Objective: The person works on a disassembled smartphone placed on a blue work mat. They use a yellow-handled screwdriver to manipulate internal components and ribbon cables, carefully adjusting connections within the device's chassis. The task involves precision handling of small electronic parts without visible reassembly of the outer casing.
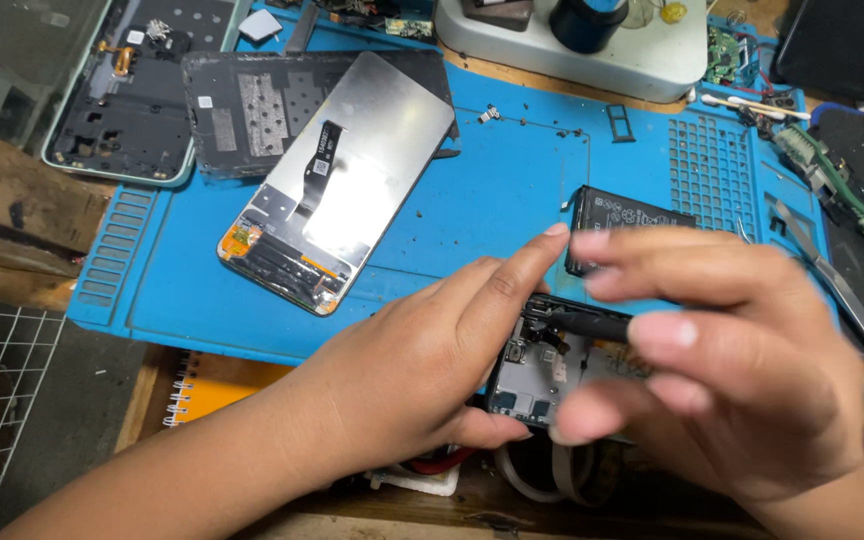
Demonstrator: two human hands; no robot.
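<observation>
Nearest the camera, the left hand [422, 375] cradles an opened phone body [552, 370] at the bench's front edge, thumb curled under its lower left corner and forefinger stretched up along its top edge; the fingers hold the phone body firmly. To the right, touching the same phone body, the right hand [722, 360] is blurred, its fingers loosely curled over a slim black tool [587, 322] lying across the phone's upper part; how tightly they grip it I cannot tell. Just above the right fingers lies a black battery [617, 215] on the blue work mat [512, 190].

Well left of the left fingers sits a wire grid [2, 400], then an orange spiral notebook [217, 385] under the mat's edge. Up and left of the fingers lie a green-rimmed phone frame [117, 100], a dark back cover [242, 115] and a detached screen panel [342, 180], face down with its flex cable showing. Far right of the right fingers rests a pair of metal tweezers [847, 300].
</observation>
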